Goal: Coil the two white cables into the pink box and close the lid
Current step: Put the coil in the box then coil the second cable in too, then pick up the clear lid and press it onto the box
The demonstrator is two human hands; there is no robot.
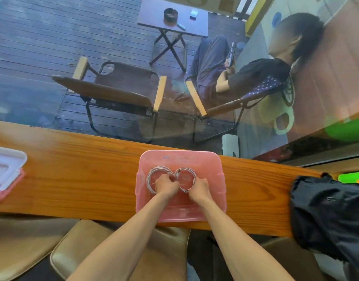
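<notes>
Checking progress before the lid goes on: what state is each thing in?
Pink translucent plastic box: open, on the wooden counter.
Left white cable coil: coiled, inside, left hand on it.
Right white cable coil: coiled, inside, right hand on it.
Clear pink-clipped lid: off, far left.

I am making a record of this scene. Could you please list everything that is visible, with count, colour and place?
box: 1, pink, on the counter, centre, open
cables: 2, white, coiled side by side inside the box
lid: 1, clear with pink clips, on the counter, far left
counter: 1, orange wood, across the middle
bag: 1, black, on the counter, right
chairs: 2, brown, beyond the glass
table: 1, dark, folding, far centre
ashtray: 1, black, on the table
person: 1, seated in the right chair, holding a phone
left hand: 1, on the left coil
right hand: 1, on the right coil
</notes>
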